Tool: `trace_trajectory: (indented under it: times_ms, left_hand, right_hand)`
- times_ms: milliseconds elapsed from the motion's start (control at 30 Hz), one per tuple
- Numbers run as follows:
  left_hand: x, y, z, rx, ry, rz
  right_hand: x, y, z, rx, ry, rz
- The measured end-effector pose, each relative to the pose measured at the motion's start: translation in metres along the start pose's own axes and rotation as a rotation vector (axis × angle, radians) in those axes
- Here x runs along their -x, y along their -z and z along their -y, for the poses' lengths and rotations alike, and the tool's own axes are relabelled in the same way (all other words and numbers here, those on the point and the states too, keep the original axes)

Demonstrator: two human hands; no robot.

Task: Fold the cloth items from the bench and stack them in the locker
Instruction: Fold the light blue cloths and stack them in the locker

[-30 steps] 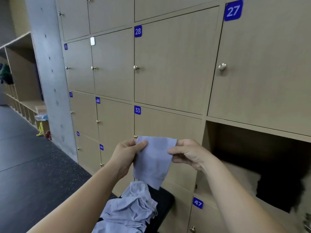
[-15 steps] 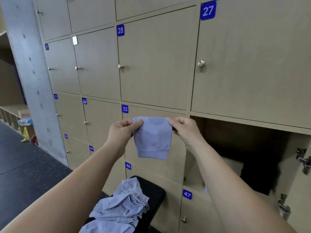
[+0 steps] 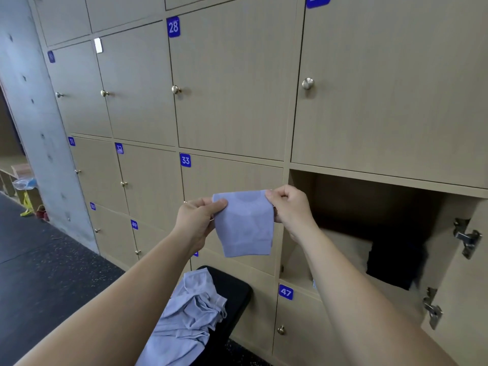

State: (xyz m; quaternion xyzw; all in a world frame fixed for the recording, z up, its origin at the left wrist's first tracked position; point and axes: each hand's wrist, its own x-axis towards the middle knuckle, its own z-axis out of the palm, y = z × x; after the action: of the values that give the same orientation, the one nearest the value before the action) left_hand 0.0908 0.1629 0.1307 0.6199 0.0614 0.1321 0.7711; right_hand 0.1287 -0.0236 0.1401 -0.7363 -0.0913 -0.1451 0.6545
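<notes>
- The left hand and the right hand are each pinching a top corner of a small lilac cloth. It is hanging folded in the air, just beside the mouth of the open locker.
- A dark item is already lying inside the locker; I cannot tell whether it is folded.
- A crumpled lilac pile is waiting on the black surface — so, by my judgement, a good part of the folding is remaining.

A changing room: numbered wooden lockers, padded bench.
</notes>
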Motion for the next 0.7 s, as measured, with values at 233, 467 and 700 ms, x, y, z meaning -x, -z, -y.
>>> trace_trajectory:
  times_ms: [233, 467, 700]
  left_hand:
    - [-0.001, 0.0, 0.029, -0.186, 0.086, 0.136]
    - [0.0, -0.028, 0.048, -0.759, -0.031, 0.496]
    - [-0.004, -0.065, 0.067, -0.568, -0.062, 0.558]
  right_hand:
    - [0.016, 0.011, -0.033, 0.111, 0.04, 0.072]
    - [0.028, 0.028, -0.063, 0.115, -0.015, 0.23]
    - [0.033, 0.07, -0.076, -0.048, -0.26, 0.298]
